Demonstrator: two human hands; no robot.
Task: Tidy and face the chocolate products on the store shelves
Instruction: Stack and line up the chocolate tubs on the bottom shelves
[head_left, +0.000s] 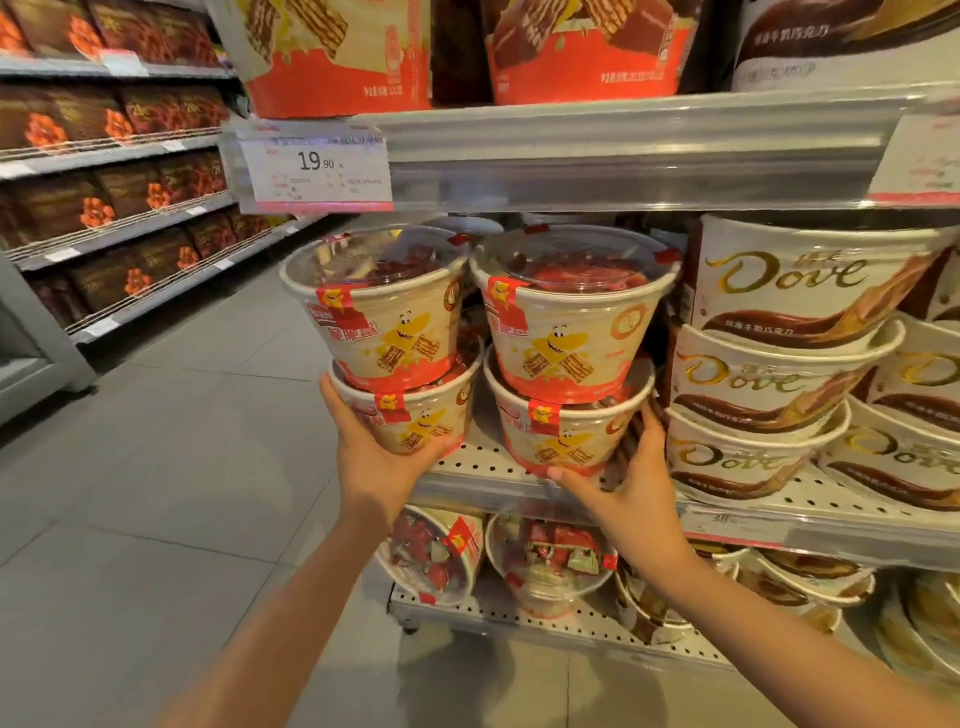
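Observation:
Two stacks of cream-and-red wafer chocolate tubs stand on the middle shelf (483, 480). My left hand (374, 457) cups the bottom left tub (415, 415) from below and the left, with the upper left tub (379, 312) stacked on it. That left stack juts out past the shelf's front edge. My right hand (623, 483) grips the bottom right tub (566, 431) at its lower right side, under the upper right tub (571, 312). All four labels face forward.
White Dove tubs (779, 291) are stacked close on the right. A price tag (317, 166) hangs from the upper shelf rail. More tubs (545, 561) lie tipped on the lowest shelf. The aisle floor (182, 467) and shelves of brown boxes (104, 202) lie to the left.

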